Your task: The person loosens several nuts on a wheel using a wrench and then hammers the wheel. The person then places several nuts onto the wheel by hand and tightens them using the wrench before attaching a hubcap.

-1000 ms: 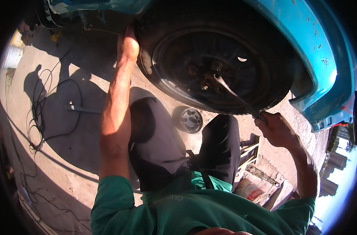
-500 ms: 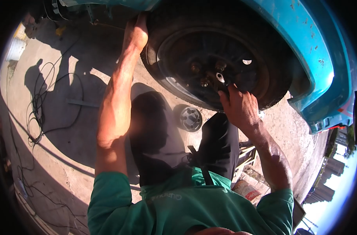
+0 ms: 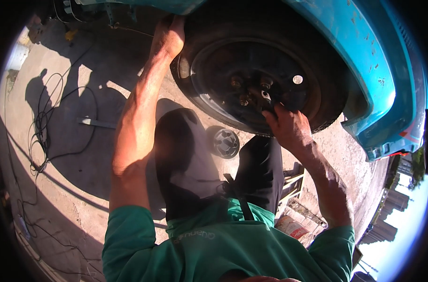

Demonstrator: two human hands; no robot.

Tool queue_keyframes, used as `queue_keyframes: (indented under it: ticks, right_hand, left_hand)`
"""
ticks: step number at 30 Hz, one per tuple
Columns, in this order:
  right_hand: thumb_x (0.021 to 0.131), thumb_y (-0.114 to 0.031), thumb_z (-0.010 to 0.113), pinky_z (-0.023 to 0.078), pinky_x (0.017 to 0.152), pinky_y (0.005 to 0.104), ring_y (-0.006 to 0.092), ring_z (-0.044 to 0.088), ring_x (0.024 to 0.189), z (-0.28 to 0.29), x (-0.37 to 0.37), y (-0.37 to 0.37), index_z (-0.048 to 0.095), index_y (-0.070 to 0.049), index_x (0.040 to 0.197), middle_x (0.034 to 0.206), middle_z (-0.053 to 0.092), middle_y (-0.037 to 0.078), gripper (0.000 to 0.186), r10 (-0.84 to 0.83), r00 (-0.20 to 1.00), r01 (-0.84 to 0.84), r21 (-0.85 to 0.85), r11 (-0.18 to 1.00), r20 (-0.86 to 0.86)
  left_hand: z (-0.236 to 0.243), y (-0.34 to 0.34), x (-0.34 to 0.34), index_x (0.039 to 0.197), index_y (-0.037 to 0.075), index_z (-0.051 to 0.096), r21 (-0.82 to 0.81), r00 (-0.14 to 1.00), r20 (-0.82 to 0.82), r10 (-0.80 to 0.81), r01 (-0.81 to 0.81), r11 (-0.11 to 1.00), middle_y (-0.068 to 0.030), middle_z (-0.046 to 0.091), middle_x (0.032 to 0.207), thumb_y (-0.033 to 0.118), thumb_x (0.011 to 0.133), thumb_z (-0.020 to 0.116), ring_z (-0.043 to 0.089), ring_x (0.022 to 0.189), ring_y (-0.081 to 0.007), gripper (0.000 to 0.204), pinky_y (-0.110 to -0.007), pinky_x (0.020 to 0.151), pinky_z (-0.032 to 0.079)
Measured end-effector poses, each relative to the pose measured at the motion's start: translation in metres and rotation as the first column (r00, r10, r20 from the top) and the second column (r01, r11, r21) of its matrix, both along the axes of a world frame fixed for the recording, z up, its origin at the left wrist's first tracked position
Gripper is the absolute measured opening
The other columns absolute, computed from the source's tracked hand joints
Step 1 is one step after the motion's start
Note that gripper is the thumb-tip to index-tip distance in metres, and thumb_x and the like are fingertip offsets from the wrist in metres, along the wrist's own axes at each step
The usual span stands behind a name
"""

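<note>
A wheel with a black tire (image 3: pixel 317 61) and a dark steel rim (image 3: pixel 232 51) fills the upper middle, under a blue car fender (image 3: pixel 371 75). My left hand (image 3: pixel 170 36) is closed against the tire's left edge, most of its fingers hidden in shadow. Over the rim's lower right, my right hand (image 3: pixel 291 126) is wrapped round the dark handle of a wrench (image 3: pixel 266 96) with a silver head. That head lies at the hub, close to several lug nuts (image 3: pixel 236 82); whether it sits on one is hidden.
A round grey hub cap (image 3: pixel 226 143) lies on the ground between my knees. To the left are a tangled black cable (image 3: pixel 44 122) and a flat metal bar (image 3: pixel 96 123). A pale bucket (image 3: pixel 291 227) stands by my right side.
The view has shifted slightly, and the rim's hole and nuts appear a little turned or moved. Both hands keep their places on the tire and the wrench.
</note>
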State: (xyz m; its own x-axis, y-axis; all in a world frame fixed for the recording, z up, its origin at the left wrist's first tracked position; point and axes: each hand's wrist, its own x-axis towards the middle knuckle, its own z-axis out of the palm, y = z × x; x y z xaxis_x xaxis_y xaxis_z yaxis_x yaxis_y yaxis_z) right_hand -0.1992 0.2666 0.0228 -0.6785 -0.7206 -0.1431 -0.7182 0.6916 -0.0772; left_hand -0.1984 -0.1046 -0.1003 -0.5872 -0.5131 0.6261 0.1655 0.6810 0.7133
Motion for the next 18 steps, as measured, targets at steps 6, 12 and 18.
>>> queue_keyframes:
  ticks: [6,12,18]
  right_hand:
    - [0.097,-0.033,0.068,0.053,0.064,0.0498,0.0418,0.067,0.072,-0.007,-0.010,0.018,0.062,-0.003,0.089,0.073,0.066,0.019,0.032,-0.034,0.996,0.035,-0.012,0.999,0.081]
    - [0.095,-0.035,0.069,0.055,0.072,0.0477,0.0379,0.070,0.078,0.038,-0.003,0.073,0.067,-0.004,0.098,0.080,0.071,0.017,0.031,-0.162,0.947,0.086,0.266,0.960,0.278]
    - [0.088,-0.035,0.074,0.056,0.067,0.0409,0.0306,0.072,0.070,0.041,-0.010,0.119,0.070,-0.004,0.089,0.075,0.072,0.014,0.031,-0.417,0.805,0.269,0.367,0.890,0.422]
  left_hand:
    - [0.014,0.022,0.001,0.118,-0.003,0.062,0.442,0.987,0.079,-0.142,0.093,0.892,-0.0298,0.067,0.113,0.019,0.103,0.042,0.060,0.109,-0.0501,0.034,-0.046,0.090,0.050]
    - [0.017,0.009,0.012,0.125,-0.002,0.063,0.452,0.984,-0.082,-0.156,0.176,0.875,-0.0266,0.067,0.122,0.026,0.105,0.042,0.062,0.115,-0.0404,0.040,-0.041,0.098,0.046]
    - [0.011,0.009,0.006,0.134,0.000,0.061,0.553,0.960,-0.005,-0.279,0.235,0.800,-0.0165,0.066,0.133,0.035,0.109,0.041,0.058,0.123,-0.0270,0.047,-0.038,0.106,0.042]
